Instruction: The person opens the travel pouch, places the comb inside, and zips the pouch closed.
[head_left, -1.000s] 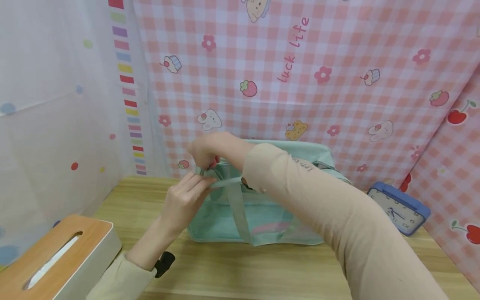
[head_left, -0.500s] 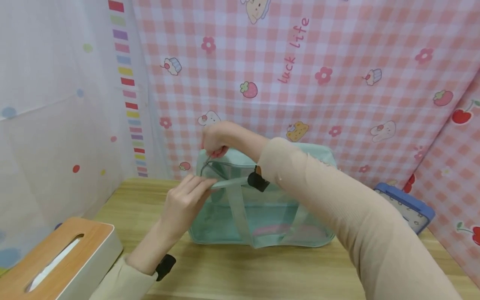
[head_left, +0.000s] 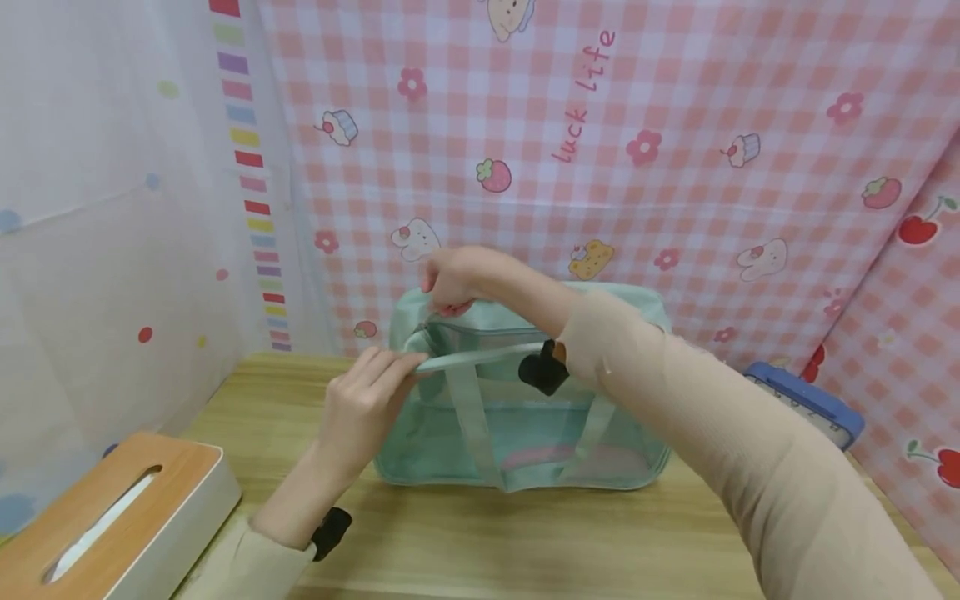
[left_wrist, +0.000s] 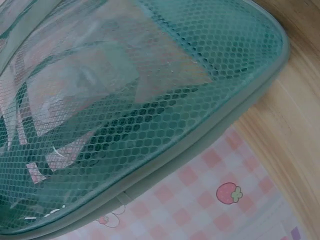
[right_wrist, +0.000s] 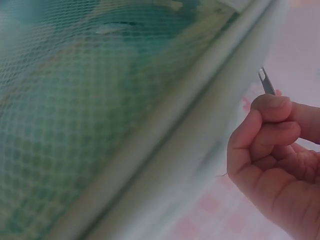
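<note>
Though unclear from head, metal pull (right_wrist: 268,85) in right grip (right_wrist: 274,162) plain from wrist.

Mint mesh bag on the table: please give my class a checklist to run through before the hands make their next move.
1. Mint mesh bag standing on the wooden table: ok.
2. Left hand gripping the front top edge near its left corner: ok.
3. Right hand pinching the metal zipper pull: ok, by the right wrist view.
4. Bag closed at the left corner: not ok, a gap shows behind the front top edge.
5. Far right end of the opening free of snags: cannot tell, the right sleeve covers it.
6. Tissue box apart from the bag: ok.
</note>
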